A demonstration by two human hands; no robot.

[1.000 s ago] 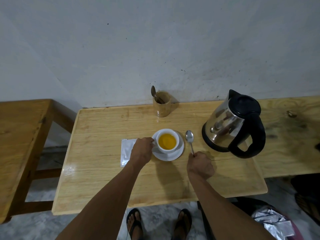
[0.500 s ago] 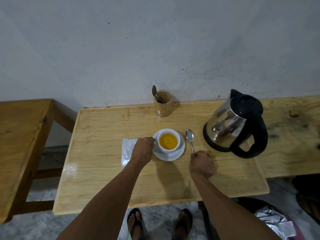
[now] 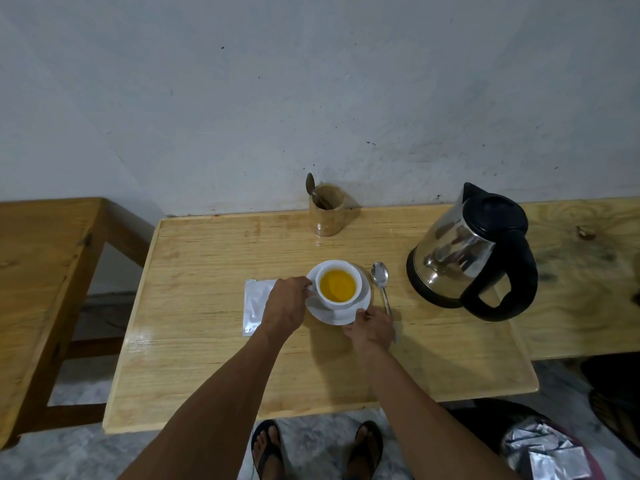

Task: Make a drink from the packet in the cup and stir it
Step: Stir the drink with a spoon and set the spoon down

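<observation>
A white cup (image 3: 338, 297) holding orange-yellow liquid stands on a white saucer (image 3: 364, 299) in the middle of the wooden table (image 3: 207, 358). My left hand (image 3: 285, 304) grips the cup's handle on its left side. My right hand (image 3: 370, 329) has its fingers on the saucer's near right rim. A metal spoon (image 3: 380, 277) lies flat on the table just right of the saucer, its handle end hidden beside my right hand. A silver packet (image 3: 255, 304) lies left of the cup, partly under my left hand.
A steel kettle (image 3: 460, 258) with black handle stands at the right. A wooden holder (image 3: 326, 214) with a spoon sits by the wall. Another table (image 3: 38, 271) is at the left. Several silver packets (image 3: 543, 452) lie on the floor, bottom right.
My right hand let go of the spoon's handle and moved left onto the saucer's rim. The spoon now lies on the table. My left hand stayed at the cup.
</observation>
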